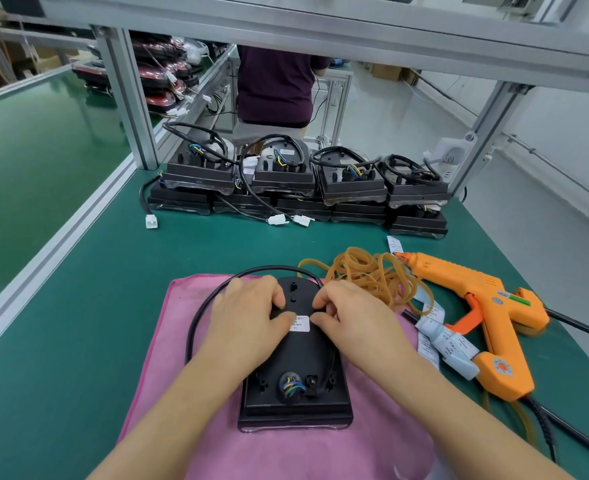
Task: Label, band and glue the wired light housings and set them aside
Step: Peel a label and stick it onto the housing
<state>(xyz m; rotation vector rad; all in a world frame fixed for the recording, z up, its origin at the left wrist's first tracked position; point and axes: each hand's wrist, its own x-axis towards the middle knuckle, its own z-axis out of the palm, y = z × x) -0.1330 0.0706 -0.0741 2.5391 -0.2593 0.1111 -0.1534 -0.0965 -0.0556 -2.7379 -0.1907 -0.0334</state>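
A black light housing (294, 386) lies back-up on a pink cloth (168, 358), its black cable (196, 317) looping around the left. A white label (300, 323) sits on the housing's back. My left hand (248, 317) and my right hand (351, 320) both rest on the housing, their fingertips touching the label's two sides. Coloured wires (291, 388) show in a round opening near the housing's front end. A heap of tan rubber bands (372, 271) and an orange glue gun (483, 306) lie to the right.
Several wired housings (286, 181) are stacked in a row at the back of the green bench (78, 341). Label strips (448, 348) lie beside the glue gun, whose cord trails off right. Aluminium frame posts (130, 98) stand at the back left. A person stands behind the bench.
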